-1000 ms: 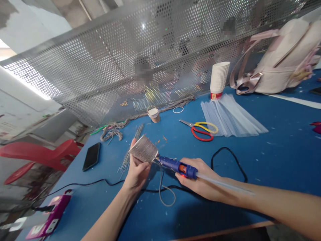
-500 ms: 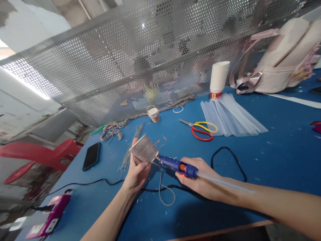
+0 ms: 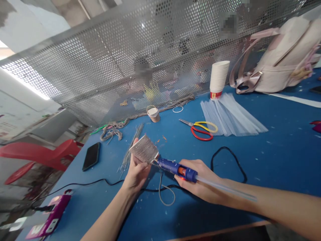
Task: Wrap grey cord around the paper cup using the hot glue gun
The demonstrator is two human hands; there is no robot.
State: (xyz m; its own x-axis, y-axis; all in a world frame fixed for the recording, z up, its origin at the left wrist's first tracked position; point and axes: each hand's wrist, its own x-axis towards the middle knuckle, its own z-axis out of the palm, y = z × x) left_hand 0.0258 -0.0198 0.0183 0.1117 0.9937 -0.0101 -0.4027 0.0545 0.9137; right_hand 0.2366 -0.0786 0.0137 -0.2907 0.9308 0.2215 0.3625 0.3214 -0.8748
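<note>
My left hand (image 3: 137,174) grips a paper cup wrapped in grey cord (image 3: 144,149), tilted on its side above the blue table. A loose tail of grey cord (image 3: 167,203) hangs below it in a loop. My right hand (image 3: 198,180) is closed round a blue hot glue gun (image 3: 173,167) with a lit red light. Its nozzle meets the lower right edge of the wrapped cup; whether it touches cannot be told. A clear glue stick (image 3: 225,189) sticks out of the gun's back over my right forearm.
Scissors (image 3: 200,129), clear strips (image 3: 230,117), stacked paper cups (image 3: 219,78) and a small bucket (image 3: 153,113) lie beyond my hands. Thin wires (image 3: 131,147), a phone (image 3: 91,156) and a purple power strip (image 3: 51,214) are leftward. A black cable (image 3: 100,180) crosses the table below a perforated metal screen (image 3: 107,63).
The glue gun has shifted slightly left and down, its nozzle moving along the cup's lower right edge. My left hand and the wrapped cup have barely moved.
</note>
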